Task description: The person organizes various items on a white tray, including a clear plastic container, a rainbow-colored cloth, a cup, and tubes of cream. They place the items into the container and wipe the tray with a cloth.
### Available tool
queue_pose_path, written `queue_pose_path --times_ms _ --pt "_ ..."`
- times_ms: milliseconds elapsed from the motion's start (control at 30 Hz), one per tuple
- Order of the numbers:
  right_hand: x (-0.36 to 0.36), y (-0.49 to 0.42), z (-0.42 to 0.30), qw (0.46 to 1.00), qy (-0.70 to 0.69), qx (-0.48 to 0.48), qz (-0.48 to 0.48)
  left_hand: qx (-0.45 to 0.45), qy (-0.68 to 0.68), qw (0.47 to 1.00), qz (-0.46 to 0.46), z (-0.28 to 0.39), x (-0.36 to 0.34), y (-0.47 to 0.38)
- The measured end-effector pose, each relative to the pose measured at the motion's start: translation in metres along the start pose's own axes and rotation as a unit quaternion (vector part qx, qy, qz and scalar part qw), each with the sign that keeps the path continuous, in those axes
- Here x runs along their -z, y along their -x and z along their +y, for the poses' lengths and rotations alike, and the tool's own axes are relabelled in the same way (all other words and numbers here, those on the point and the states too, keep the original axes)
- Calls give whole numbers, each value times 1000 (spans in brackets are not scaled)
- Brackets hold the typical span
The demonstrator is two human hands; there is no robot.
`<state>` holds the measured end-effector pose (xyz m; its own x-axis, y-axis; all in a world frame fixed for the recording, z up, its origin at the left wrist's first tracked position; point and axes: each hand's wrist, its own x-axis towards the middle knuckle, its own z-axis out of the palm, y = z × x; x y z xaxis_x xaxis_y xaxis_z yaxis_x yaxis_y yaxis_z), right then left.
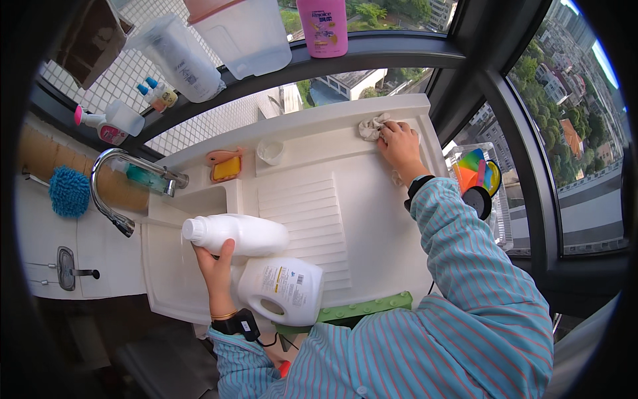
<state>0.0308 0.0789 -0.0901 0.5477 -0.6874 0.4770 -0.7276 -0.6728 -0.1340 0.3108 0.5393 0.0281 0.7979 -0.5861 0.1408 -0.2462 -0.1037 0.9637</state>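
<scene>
My left hand (214, 264) grips a white plastic bottle (249, 234) near its capped end, thumb on the near side. The bottle lies tilted on its side over the ribbed washboard (304, 219) of the white laundry sink (379, 219). Just below it is a white detergent jug (284, 289) with a handle and a printed label. At the far right corner of the sink, my right hand (402, 144) presses on a crumpled pale cloth (373, 127). Part of that cloth is hidden under the fingers.
A chrome faucet (102, 184) arches over the left basin. On the back ledge are a soap dish (224, 164) with a yellow sponge and a clear cup (270, 151). Bottles and a plastic bin (244, 40) line the window rail. A clear basket (498, 219) stands right; a green strip (364, 309) edges the front.
</scene>
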Motion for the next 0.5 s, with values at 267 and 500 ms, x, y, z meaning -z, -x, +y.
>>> queue_pose_path --times_ms 267,500 --pt "7 3 27 993 31 -116 -16 -45 -35 998 10 9 -9 -1" --pt "5 4 -4 977 84 -198 0 -60 -48 997 15 3 -5 -3"
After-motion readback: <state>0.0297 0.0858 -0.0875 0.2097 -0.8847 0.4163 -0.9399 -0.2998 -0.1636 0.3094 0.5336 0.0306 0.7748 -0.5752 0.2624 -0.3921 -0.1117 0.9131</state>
